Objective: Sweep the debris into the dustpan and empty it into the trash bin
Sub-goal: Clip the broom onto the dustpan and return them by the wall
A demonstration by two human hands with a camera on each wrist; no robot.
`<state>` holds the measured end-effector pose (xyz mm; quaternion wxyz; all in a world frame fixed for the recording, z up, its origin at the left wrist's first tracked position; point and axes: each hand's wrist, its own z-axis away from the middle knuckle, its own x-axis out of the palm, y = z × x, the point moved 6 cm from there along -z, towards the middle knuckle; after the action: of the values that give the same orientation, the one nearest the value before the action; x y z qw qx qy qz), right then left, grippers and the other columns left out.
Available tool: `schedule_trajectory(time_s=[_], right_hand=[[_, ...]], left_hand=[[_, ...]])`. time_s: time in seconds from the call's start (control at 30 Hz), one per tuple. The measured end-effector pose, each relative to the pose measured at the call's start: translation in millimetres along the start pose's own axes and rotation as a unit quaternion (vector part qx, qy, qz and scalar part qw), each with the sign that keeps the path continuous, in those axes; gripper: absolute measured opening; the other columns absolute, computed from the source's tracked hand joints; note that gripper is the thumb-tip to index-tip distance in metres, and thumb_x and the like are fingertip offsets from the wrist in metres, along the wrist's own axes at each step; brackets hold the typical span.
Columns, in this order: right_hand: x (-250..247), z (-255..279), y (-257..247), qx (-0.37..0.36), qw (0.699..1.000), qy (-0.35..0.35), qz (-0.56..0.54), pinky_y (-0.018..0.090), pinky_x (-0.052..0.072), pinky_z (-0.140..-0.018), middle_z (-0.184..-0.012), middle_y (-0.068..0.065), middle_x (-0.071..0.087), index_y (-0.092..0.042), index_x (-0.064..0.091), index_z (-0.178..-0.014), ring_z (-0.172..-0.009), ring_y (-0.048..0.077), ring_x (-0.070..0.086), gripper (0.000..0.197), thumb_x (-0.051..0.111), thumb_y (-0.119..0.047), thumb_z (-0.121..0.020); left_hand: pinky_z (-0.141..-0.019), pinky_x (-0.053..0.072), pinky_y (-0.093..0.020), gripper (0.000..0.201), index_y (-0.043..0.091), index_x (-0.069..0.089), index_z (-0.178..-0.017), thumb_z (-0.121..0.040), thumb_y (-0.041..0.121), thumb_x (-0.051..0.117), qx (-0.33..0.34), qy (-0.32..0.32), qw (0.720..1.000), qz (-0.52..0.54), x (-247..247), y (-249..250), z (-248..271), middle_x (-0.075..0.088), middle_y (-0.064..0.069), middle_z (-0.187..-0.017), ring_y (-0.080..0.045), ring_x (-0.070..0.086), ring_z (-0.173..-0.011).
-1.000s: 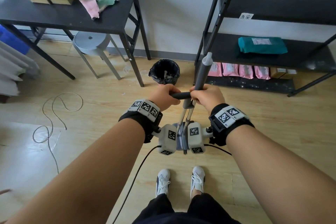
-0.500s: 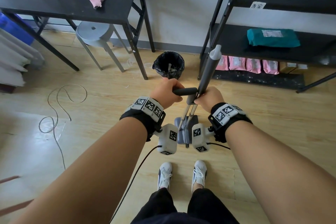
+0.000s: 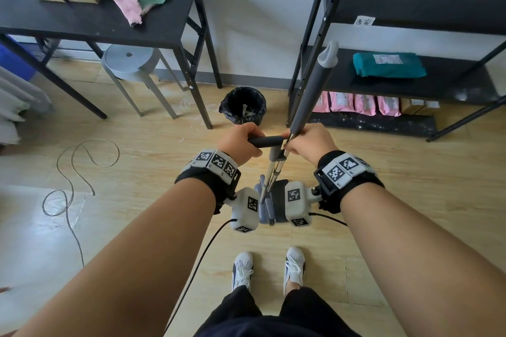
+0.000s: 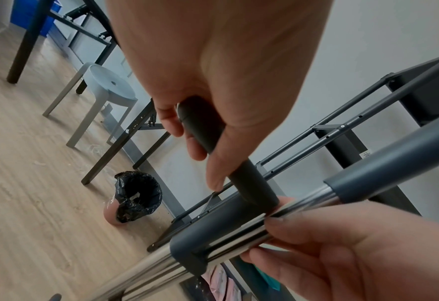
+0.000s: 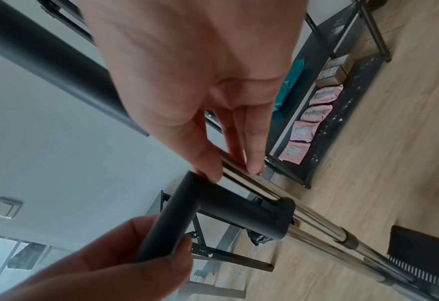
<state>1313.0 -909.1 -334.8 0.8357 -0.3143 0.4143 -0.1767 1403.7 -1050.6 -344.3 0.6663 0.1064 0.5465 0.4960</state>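
Observation:
I stand over a grey dustpan (image 3: 273, 201) on the wooden floor, partly hidden behind my wrist cameras. My left hand (image 3: 241, 142) grips the dustpan's dark crossbar handle (image 3: 267, 142), also seen as the dark handle (image 4: 200, 130) in the left wrist view. My right hand (image 3: 305, 141) pinches the broom's chrome pole (image 5: 303, 209) just below its grey grip (image 3: 312, 90), next to the clip joining both poles. The black-lined trash bin (image 3: 243, 105) stands ahead by the wall, with white scraps inside. The broom's head is hidden.
A black table (image 3: 95, 24) with boxes and cloths and a grey stool (image 3: 128, 61) stand at the left. A black shelf rack (image 3: 410, 85) stands at the right. A loose cable (image 3: 68, 172) lies on the floor at the left. White bits (image 3: 186, 102) lie near the table leg.
The broom's top has leaned further right. My right hand has slid from a full grasp at the grey grip to a pinch on the chrome pole. The left hand keeps its hold.

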Motion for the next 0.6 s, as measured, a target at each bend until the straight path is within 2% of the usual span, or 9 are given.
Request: schedule_trajectory(time_s=[0.07,0.13,0.2,0.27,0.33,0.43,0.5,0.6], right_hand=[[1.1,1.9,1.3,-0.001,1.0,-0.005,-0.02,0.036,0.053,-0.091,-0.091,-0.001,0.072,-0.021,0.076,-0.098,-0.092,0.019,0.065,0.026,0.072,-0.01,-0.076],[2.2,3.5,3.7,-0.005,1.0,-0.008,-0.029,0.038,0.051,-0.094,-0.093,-0.001,0.07,-0.022,0.074,-0.101,-0.094,0.018,0.064,0.027,0.07,-0.009,-0.078],[0.7,5.5,5.2,-0.012,0.999,-0.008,-0.043,0.034,0.05,-0.093,-0.092,-0.003,0.068,-0.022,0.071,-0.105,-0.096,0.017,0.063,0.028,0.068,-0.008,-0.081],[-5.3,8.3,5.2,-0.027,0.999,-0.001,-0.044,0.028,0.047,-0.088,-0.089,-0.007,0.064,-0.022,0.067,-0.11,-0.096,0.016,0.062,0.031,0.067,-0.007,-0.083],[-14.1,11.1,6.4,-0.042,0.999,0.007,-0.021,0.028,0.043,-0.085,-0.096,-0.005,0.064,-0.02,0.064,-0.114,-0.099,0.016,0.059,0.033,0.066,-0.007,-0.084],[-25.0,17.1,11.7,-0.059,0.997,-0.003,0.058,0.031,0.043,-0.088,-0.108,0.002,0.066,-0.012,0.064,-0.111,-0.104,0.02,0.059,0.028,0.065,-0.008,-0.084],[-33.5,20.8,16.8,-0.064,0.995,-0.002,0.081,0.03,0.043,-0.088,-0.107,0.003,0.067,-0.011,0.065,-0.107,-0.103,0.021,0.061,0.026,0.068,-0.008,-0.081],[-54.5,25.8,24.0,-0.046,0.997,0.04,0.055,0.027,0.042,-0.083,-0.097,-0.001,0.067,-0.016,0.066,-0.099,-0.095,0.019,0.062,0.023,0.073,-0.012,-0.078]], left_hand=[[-0.082,0.047,-0.034,0.031,0.022,0.063,-0.092,-0.074,0.0,0.073,-0.013,0.006,1.0,0.022,-1.3,0.6,0.8,0.062,0.001,-0.095,-0.02,0.059,-0.091],[-0.083,0.048,-0.033,0.032,0.02,0.068,-0.094,-0.072,-0.003,0.074,-0.022,0.004,0.999,0.04,-2.5,2.9,1.2,0.064,0.001,-0.094,-0.02,0.06,-0.091],[-0.079,0.047,-0.031,0.033,0.02,0.07,-0.096,-0.072,-0.003,0.074,-0.024,0.005,0.998,0.051,-5.2,7.0,2.3,0.066,0.0,-0.094,-0.019,0.061,-0.09],[-0.078,0.046,-0.03,0.033,0.02,0.071,-0.096,-0.072,-0.001,0.075,-0.014,0.008,0.998,0.054,-9.7,15.1,2.5,0.068,-0.001,-0.095,-0.019,0.061,-0.091],[-0.079,0.046,-0.031,0.033,0.021,0.071,-0.098,-0.073,0.0,0.075,0.006,0.001,0.999,0.048,-15.3,30.0,3.1,0.068,0.0,-0.095,-0.019,0.061,-0.091],[-0.083,0.05,-0.032,0.033,0.022,0.072,-0.099,-0.073,0.002,0.076,0.051,-0.011,0.998,0.029,-26.2,63.2,4.3,0.067,0.004,-0.089,-0.017,0.062,-0.088],[-0.083,0.051,-0.031,0.032,0.023,0.07,-0.099,-0.075,0.004,0.075,0.085,-0.022,0.996,0.014,-32.8,88.0,6.2,0.064,0.007,-0.085,-0.014,0.06,-0.085],[-0.084,0.046,-0.027,0.032,0.022,0.069,-0.105,-0.076,0.007,0.075,0.143,-0.056,0.988,-0.02,-35.9,123.9,8.2,0.064,0.006,-0.091,-0.013,0.058,-0.088]])
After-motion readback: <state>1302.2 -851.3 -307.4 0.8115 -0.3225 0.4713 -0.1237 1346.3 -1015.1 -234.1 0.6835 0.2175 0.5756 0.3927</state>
